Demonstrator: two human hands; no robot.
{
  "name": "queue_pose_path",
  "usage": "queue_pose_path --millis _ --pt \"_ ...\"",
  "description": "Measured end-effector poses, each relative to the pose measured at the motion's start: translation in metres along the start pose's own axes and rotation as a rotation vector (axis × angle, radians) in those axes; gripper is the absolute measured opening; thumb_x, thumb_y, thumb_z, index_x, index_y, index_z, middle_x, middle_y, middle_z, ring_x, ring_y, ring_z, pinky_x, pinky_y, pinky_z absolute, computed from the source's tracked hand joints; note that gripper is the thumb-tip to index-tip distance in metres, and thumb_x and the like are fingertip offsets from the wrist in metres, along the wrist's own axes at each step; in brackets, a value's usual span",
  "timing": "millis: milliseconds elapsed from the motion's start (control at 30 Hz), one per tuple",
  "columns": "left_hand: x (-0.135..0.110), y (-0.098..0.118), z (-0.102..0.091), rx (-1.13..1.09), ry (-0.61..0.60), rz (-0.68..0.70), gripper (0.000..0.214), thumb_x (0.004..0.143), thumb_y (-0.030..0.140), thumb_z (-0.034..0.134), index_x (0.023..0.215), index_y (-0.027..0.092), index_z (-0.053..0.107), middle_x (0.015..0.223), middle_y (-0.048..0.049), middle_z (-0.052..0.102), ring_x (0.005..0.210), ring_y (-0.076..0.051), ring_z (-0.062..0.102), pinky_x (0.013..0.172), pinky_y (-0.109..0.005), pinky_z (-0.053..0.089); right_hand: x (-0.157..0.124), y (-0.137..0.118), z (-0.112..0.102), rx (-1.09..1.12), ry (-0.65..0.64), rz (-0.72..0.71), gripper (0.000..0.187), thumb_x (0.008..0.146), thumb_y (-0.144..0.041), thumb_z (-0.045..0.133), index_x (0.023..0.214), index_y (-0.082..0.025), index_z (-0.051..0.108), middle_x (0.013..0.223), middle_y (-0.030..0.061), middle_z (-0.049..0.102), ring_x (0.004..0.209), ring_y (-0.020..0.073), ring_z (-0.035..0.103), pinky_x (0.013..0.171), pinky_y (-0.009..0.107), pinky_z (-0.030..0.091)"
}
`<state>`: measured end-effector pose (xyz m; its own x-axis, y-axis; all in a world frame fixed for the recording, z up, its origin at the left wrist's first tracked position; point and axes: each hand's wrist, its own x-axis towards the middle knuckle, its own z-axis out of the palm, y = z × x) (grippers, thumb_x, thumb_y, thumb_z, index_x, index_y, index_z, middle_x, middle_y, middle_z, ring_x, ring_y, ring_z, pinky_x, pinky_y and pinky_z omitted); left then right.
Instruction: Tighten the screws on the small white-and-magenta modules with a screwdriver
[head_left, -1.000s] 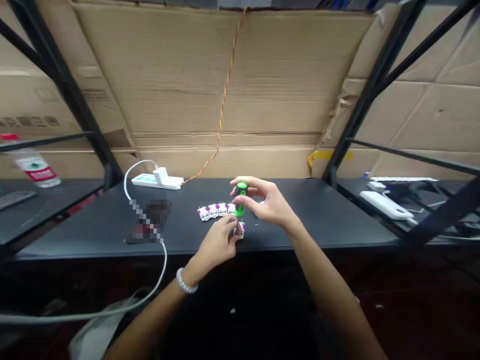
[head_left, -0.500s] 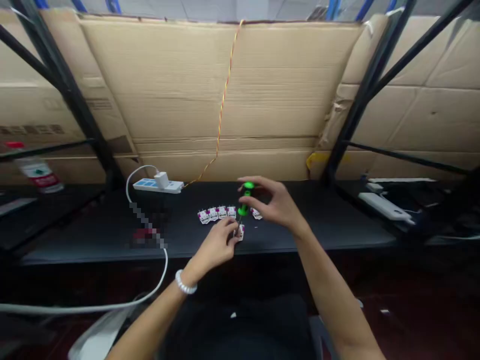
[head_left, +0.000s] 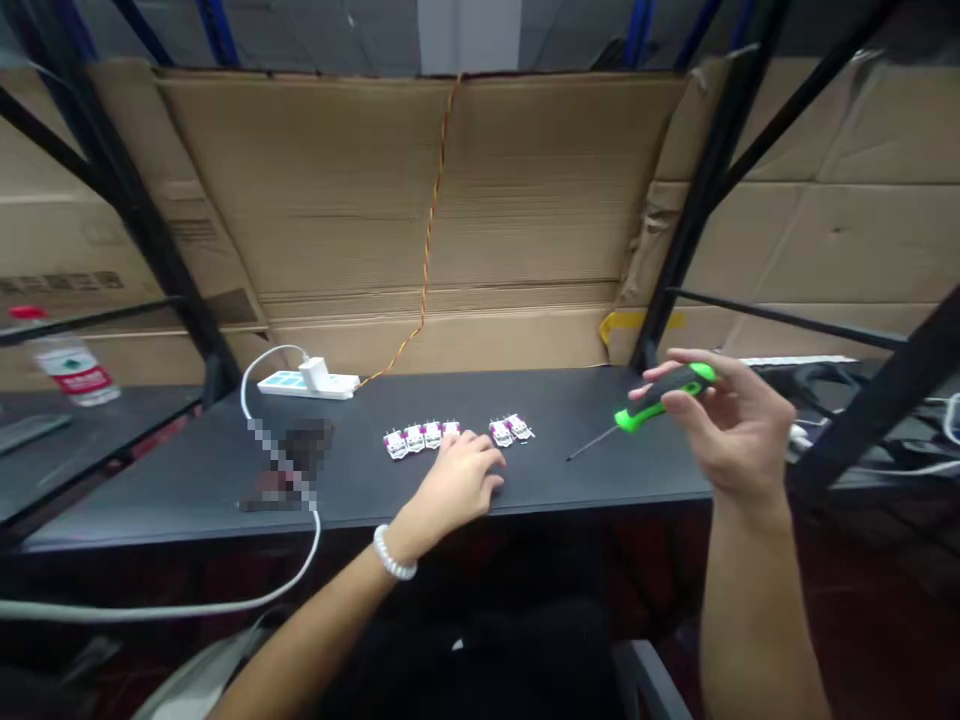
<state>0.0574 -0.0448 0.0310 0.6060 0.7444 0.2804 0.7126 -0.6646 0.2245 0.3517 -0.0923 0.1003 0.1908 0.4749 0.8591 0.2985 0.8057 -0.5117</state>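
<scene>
My right hand (head_left: 739,420) is closed on a screwdriver (head_left: 664,395) with a green and black handle. Its thin shaft slants down to the left, the tip just above or at the black tabletop (head_left: 570,400); I cannot tell if it touches. My left hand (head_left: 461,475) reaches over the table with bent fingers apart, a white coil band on its wrist. It lies beside the right end of a row of small white and purple parts (head_left: 414,438), covering some of the last one. Two similar parts (head_left: 510,430) sit together to the right of that hand.
A white power strip (head_left: 307,384) with a plugged-in adapter stands at the back left, its white cable (head_left: 315,540) hanging over the front edge. Cardboard (head_left: 420,200) walls the back. Dark metal posts (head_left: 697,180) frame both sides. A bottle (head_left: 75,370) stands far left.
My right hand has swung right with the screwdriver, which was upright over a part at my left hand. That part has left the left fingers; two now lie side by side on the right.
</scene>
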Motion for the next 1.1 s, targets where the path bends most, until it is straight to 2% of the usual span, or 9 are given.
queue_pose_path --millis 100,233,433,533,667,833,967,1100 --pt "0.02 0.011 0.009 0.146 -0.055 0.002 0.017 0.095 0.011 0.06 0.095 0.016 0.077 0.107 -0.0156 0.076 0.11 -0.034 0.064 0.104 -0.054 0.043 -0.003 0.002 -0.007 -0.001 0.016 -0.002 0.034 0.086 -0.028 0.087 0.119 -0.028 0.079 0.096 0.005 0.081 0.075 0.0234 0.081 0.066 0.038 0.071" --pt "0.036 0.013 0.016 0.217 -0.077 -0.07 0.024 0.092 0.004 0.055 0.086 0.013 0.077 0.101 -0.0198 0.078 0.105 -0.036 0.068 0.099 -0.051 0.044 -0.008 0.006 -0.01 0.015 -0.033 0.017 0.034 0.087 -0.025 0.086 0.12 -0.028 0.079 0.097 0.0039 0.081 0.077 0.0205 0.082 0.068 0.032 0.071" --pt "0.047 -0.001 0.015 0.137 -0.085 -0.134 0.025 0.088 0.004 0.058 0.08 0.016 0.078 0.086 -0.0134 0.08 0.091 -0.031 0.073 0.095 -0.047 0.044 -0.01 0.004 -0.014 0.03 -0.044 0.018 0.034 0.088 -0.022 0.085 0.121 -0.026 0.078 0.098 0.0034 0.081 0.077 0.0184 0.082 0.071 0.029 0.071" --pt "0.05 -0.006 0.019 0.125 -0.063 -0.129 0.025 0.088 0.005 0.057 0.079 0.017 0.077 0.085 -0.0118 0.08 0.089 -0.03 0.073 0.094 -0.046 0.044 -0.011 0.004 -0.015 0.029 -0.046 0.021 0.035 0.088 -0.023 0.086 0.121 -0.027 0.078 0.099 0.0032 0.081 0.078 0.0184 0.082 0.073 0.03 0.071" --pt "0.046 -0.005 0.025 0.174 -0.053 -0.115 0.028 0.091 0.003 0.053 0.079 0.015 0.074 0.088 -0.0145 0.078 0.092 -0.032 0.072 0.095 -0.047 0.045 -0.01 0.003 -0.015 0.033 -0.041 0.017 0.035 0.086 -0.026 0.087 0.12 -0.028 0.078 0.097 0.0044 0.082 0.076 0.0203 0.081 0.071 0.033 0.071" --pt "0.039 0.0 0.031 0.255 -0.029 -0.072 0.031 0.095 -0.001 0.044 0.095 0.012 0.072 0.105 -0.0185 0.075 0.105 -0.034 0.066 0.099 -0.048 0.046 -0.01 0.0 -0.014 0.028 -0.05 0.025 0.034 0.086 -0.03 0.088 0.118 -0.027 0.078 0.096 0.004 0.081 0.075 0.0205 0.081 0.07 0.034 0.071" --pt "0.04 0.002 0.032 0.326 -0.029 -0.012 0.028 0.098 0.001 0.044 0.1 0.013 0.069 0.107 -0.0172 0.074 0.102 -0.031 0.065 0.097 -0.044 0.048 -0.01 -0.002 -0.011 0.031 -0.067 0.045 0.035 0.086 -0.03 0.088 0.119 -0.026 0.078 0.098 0.0052 0.081 0.079 0.0216 0.081 0.073 0.035 0.071" --pt "0.039 0.003 0.029 0.292 -0.059 0.015 0.028 0.098 0.0 0.046 0.097 0.015 0.069 0.107 -0.0148 0.074 0.098 -0.029 0.065 0.095 -0.043 0.048 -0.01 -0.003 -0.008 0.046 -0.08 0.038 0.035 0.087 -0.03 0.088 0.119 -0.027 0.078 0.098 0.0045 0.081 0.079 0.0205 0.081 0.073 0.033 0.071"
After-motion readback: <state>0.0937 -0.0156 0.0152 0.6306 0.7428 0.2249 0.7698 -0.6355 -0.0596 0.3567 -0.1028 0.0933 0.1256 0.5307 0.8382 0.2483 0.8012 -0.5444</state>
